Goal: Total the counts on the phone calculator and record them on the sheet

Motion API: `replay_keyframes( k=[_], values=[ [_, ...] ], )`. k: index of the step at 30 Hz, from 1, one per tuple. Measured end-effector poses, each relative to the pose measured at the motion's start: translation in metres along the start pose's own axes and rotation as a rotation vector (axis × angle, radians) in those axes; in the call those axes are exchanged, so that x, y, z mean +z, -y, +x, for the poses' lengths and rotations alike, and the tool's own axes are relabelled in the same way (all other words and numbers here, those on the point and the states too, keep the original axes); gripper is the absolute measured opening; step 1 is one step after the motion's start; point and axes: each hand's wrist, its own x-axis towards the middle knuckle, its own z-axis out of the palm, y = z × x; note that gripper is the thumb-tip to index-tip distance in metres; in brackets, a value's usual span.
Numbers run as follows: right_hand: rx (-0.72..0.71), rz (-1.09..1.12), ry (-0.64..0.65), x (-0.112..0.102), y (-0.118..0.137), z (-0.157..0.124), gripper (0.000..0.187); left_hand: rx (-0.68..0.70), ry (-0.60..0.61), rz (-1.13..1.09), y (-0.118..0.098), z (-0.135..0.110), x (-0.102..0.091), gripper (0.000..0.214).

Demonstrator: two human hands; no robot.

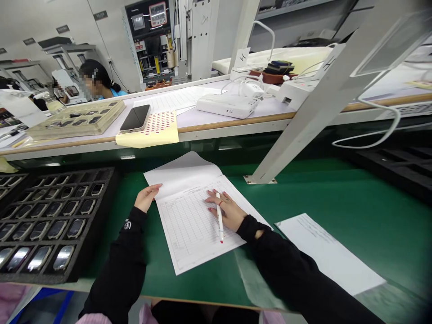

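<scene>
A printed grid form (184, 225) lies on the green work surface, with its top sheet (189, 173) folded back at the far end. My left hand (147, 198) pinches the left edge of the paper near that fold. Over the form rests my right hand (227, 211), its fingers spread on the page. A white pen (220, 222) with a red tip is held between the fingers of this hand, pointing toward me. Black sleeves cover both forearms.
To the left sits a black foam tray (77, 252) of watch-like parts. A white board with handwriting (330, 252) lies at right. A slanted metal post (290, 135) stands behind. The shelf holds a phone (135, 118) and a white box (226, 105). Another person (97, 81) sits beyond.
</scene>
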Motion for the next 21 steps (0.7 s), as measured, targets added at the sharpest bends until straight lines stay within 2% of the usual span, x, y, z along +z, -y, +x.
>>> replay_keyframes(
  k=[5,13,17,21],
  values=[
    [0.01,-0.002,0.002,0.001,0.0,0.0,0.029,0.087,-0.008,0.086,0.0,0.001,-0.001,0.033],
    [0.001,-0.018,0.018,-0.002,0.002,-0.001,0.03,0.219,-0.027,0.111,-0.005,-0.006,0.002,0.039],
    [0.004,-0.023,0.018,-0.002,0.003,-0.001,0.029,0.234,-0.067,0.127,-0.009,-0.012,0.004,0.043],
    [0.006,-0.018,0.018,-0.002,0.004,-0.001,0.029,0.256,-0.094,0.134,-0.01,-0.014,0.004,0.037]
  ],
)
